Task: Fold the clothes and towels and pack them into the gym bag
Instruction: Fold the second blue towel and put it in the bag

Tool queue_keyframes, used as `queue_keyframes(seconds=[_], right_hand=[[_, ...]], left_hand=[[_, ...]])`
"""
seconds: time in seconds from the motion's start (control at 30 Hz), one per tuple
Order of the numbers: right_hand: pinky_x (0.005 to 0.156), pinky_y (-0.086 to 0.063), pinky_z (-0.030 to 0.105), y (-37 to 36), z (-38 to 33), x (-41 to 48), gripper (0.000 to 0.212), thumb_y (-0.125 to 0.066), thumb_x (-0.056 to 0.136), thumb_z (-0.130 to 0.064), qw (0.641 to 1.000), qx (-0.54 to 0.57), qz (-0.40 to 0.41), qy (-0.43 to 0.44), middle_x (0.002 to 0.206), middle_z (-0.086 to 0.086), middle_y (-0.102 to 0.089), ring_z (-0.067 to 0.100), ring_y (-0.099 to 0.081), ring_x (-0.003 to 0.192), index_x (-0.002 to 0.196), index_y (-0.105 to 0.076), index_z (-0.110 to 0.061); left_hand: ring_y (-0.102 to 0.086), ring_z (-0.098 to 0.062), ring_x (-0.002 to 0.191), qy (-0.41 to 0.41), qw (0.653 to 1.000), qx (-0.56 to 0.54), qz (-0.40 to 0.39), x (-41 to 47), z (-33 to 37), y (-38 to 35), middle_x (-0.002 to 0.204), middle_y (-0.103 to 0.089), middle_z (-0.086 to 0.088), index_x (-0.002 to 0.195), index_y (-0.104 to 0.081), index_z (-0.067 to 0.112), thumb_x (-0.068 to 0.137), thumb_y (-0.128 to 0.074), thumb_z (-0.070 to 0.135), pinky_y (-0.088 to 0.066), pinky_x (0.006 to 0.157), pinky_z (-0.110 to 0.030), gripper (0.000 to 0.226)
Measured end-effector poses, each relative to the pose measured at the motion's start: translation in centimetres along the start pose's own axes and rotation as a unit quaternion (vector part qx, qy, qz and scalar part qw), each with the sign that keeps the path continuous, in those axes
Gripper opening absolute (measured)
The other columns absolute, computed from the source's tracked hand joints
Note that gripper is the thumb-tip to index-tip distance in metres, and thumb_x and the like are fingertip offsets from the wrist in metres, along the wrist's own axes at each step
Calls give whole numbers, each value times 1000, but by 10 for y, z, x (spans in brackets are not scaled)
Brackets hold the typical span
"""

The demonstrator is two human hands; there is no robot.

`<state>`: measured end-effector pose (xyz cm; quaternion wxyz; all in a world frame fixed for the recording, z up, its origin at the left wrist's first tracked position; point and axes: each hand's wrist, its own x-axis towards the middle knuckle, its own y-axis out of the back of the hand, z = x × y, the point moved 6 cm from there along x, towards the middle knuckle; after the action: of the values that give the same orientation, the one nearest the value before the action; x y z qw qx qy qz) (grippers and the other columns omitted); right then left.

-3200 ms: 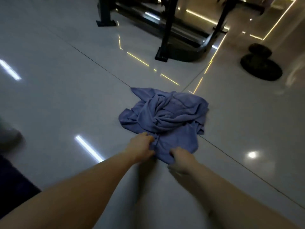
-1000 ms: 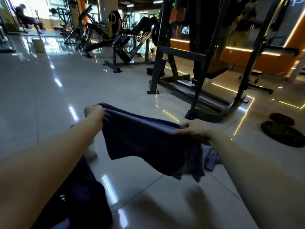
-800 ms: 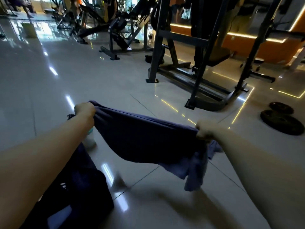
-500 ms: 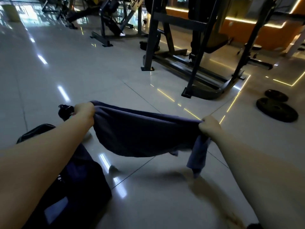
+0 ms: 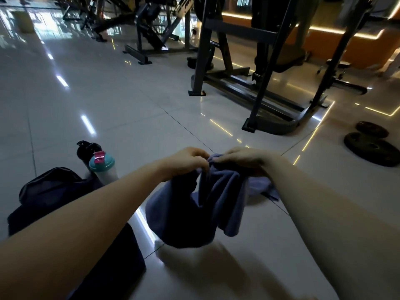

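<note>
A blue-purple towel (image 5: 201,208) hangs doubled over above the tiled floor, its top edge bunched between both hands. My left hand (image 5: 187,160) pinches that edge from the left, and my right hand (image 5: 245,159) pinches it from the right. The two hands nearly touch. A loose end of the towel trails on the floor below my right wrist. The dark gym bag (image 5: 52,191) lies on the floor at the lower left, partly hidden under my left forearm.
Two shaker bottles, one black (image 5: 86,151) and one with a teal lid (image 5: 102,166), stand beside the bag. A dark steel rack (image 5: 255,83) stands ahead. Weight plates (image 5: 371,146) lie on the floor at the right. More gym machines fill the background.
My hands have come together, bringing the towel's two held ends side by side, so the spread towel now hangs folded in half. The view has tilted down a little.
</note>
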<state>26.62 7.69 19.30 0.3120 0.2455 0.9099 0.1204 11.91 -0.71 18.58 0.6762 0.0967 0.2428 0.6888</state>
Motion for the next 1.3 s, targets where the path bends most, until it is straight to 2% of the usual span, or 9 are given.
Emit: queue_keyframes(seconds=[0.13,0.27,0.43,0.57,0.67,0.83,0.97,1.13,1.3], right_hand=[[82,-54,27,-4,-1,6,39,-66,93,-47,1000,3,14,20,98,3,-77,11,-71,91,107,-74,-11],[90,-52,44,-5,15,1,75,-87,64,-57,999,-35,-12,8,103,18,-72,28,-68,93,112,-71,-2],[102,-48,51,5,34,-10,48,-86,75,-29,1000,-13,-19,5,114,29,-66,31,-66,98,109,-71,2],[83,-48,39,9,45,-14,31,-90,67,-35,1000,7,-19,0,91,14,-63,24,-59,87,77,-69,-14],[74,-45,32,16,53,-19,29,-90,64,-35,1000,26,-11,-8,85,12,-60,21,-56,80,69,-67,-17],[65,-42,25,21,66,-27,24,-74,89,-23,999,15,8,-33,75,0,-60,10,-53,70,69,-61,-20],[71,-45,28,26,67,-27,16,-74,89,-17,997,-4,64,-36,79,0,-68,14,-60,79,74,-68,-16],[80,-49,32,29,66,-32,2,-77,86,-13,996,-11,78,-43,92,5,-73,20,-64,95,86,-77,-11],[70,-49,33,42,70,-41,15,-77,86,-24,990,68,120,-43,87,6,-66,19,-59,83,88,-75,-9]], left_hand=[[-54,-8,60,-16,999,16,-42,0,0,-9,64,-60,4,75,-71,14,79,-85,31,-41,55,-18,23],[-60,-10,57,46,998,-49,-14,0,-8,9,64,-66,1,77,-72,9,86,-78,21,-44,52,-19,16],[-63,-16,57,116,991,-69,3,-6,-42,22,68,-68,-5,80,-73,11,86,-75,16,-46,53,-22,8],[-64,-20,61,139,989,-42,30,-9,-61,29,64,-68,-5,77,-73,10,84,-75,15,-48,58,-24,9],[-65,-23,66,138,989,-43,35,-12,-67,36,70,-68,-9,74,-72,10,79,-79,16,-50,64,-29,11],[-67,-19,62,136,990,-16,38,-18,-66,44,64,-69,-2,66,-70,14,88,-74,16,-50,62,-28,22],[-68,-25,70,159,986,7,51,-22,-69,46,70,-70,-7,70,-72,12,84,-76,21,-55,71,-34,17],[-64,-27,68,180,977,0,112,-28,-75,53,71,-66,-11,79,-70,4,84,-72,17,-52,66,-32,14],[-62,-26,68,183,971,-28,150,-29,-85,58,75,-65,-13,86,-70,0,86,-75,19,-51,61,-29,20]])
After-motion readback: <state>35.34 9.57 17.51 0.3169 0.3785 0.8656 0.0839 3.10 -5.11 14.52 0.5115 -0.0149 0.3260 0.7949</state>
